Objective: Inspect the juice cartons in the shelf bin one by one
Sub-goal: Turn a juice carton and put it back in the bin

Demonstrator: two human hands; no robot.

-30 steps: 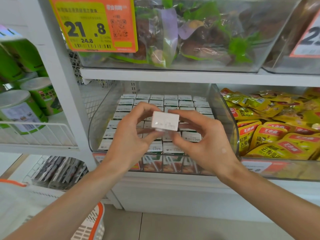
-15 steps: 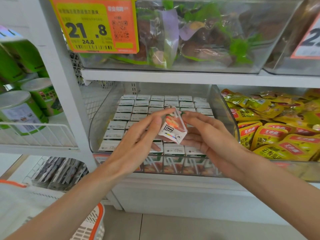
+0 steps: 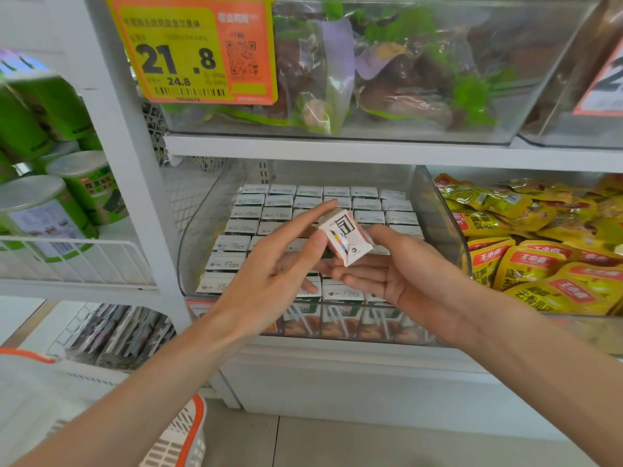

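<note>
Carton (image 3: 345, 239) is held tilted above the bin (image 3: 442, 230) (a printed face toward the camera), pinched by the left hand (image 3: 269, 281) and gripped from below by the right hand (image 3: 404, 278).

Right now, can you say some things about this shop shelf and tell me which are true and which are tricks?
1. The left hand and right hand hold one juice carton up, off the others in the clear bin. True.
2. The held carton stands straight up. False: it is tilted, with a printed white face turned to the camera.
3. The clear bin is almost empty. False: rows of cartons fill it.
4. Yellow packets lie in the next bin to the right. True.
5. The price tag on the shelf above reads 21.8. True.
</note>
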